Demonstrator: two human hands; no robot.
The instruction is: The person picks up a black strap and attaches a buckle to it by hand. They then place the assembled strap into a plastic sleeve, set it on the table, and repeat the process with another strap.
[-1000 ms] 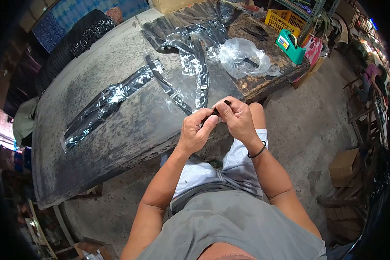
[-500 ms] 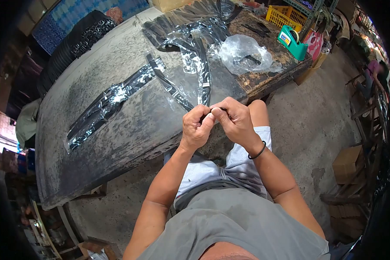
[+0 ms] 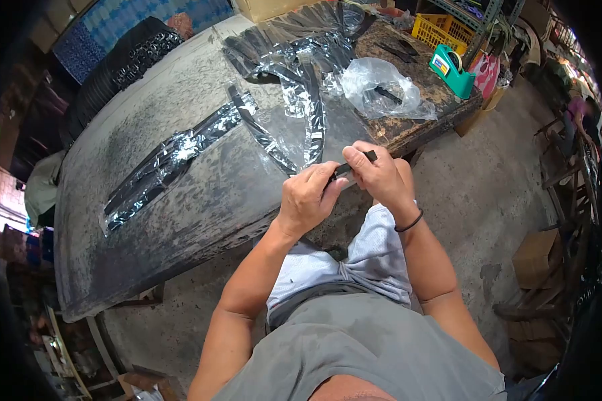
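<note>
Between my two hands, just off the table's near edge, is a short dark strip (image 3: 344, 170), its black end showing above my right thumb. My left hand (image 3: 306, 198) is closed on the strip's left part, thumb and fingers pinched together. My right hand (image 3: 381, 179) grips the other end between thumb and fingers. Just beyond my left hand, a plastic-wrapped black strip (image 3: 266, 139) lies on the table; whether it joins the held piece is hidden. Another shiny wrapped strip (image 3: 315, 120) lies beside it. Farther left rests a longer wrapped bundle (image 3: 174, 152).
The worn table (image 3: 201, 214) spreads ahead and left. On it are a pile of black strips (image 3: 301, 40), a clear plastic bag (image 3: 364, 80) and a green tape dispenser (image 3: 453, 75). A yellow crate (image 3: 441, 30) stands behind. Another person (image 3: 575, 113) is at far right.
My hands have moved apart slightly, the right one rightward and turned, exposing the dark strip between them. The things on the table have stayed in place.
</note>
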